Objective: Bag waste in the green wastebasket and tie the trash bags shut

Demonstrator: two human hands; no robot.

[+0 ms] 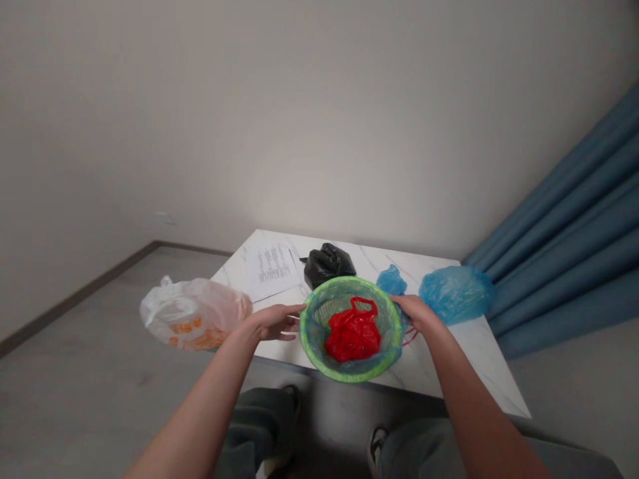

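A round green plastic basket is held up in front of me by its rim, with a pale blue plastic liner inside it. A crumpled red plastic bag lies in the basket. My left hand grips the basket's left rim, and my right hand grips the right rim. Behind the basket, a knotted black plastic bag and a small blue plastic bag lie on the table.
The white marble table also bears a larger blue plastic bag and a printed paper sheet. A white and orange plastic bag lies past the table's left edge. Blue curtains hang at right.
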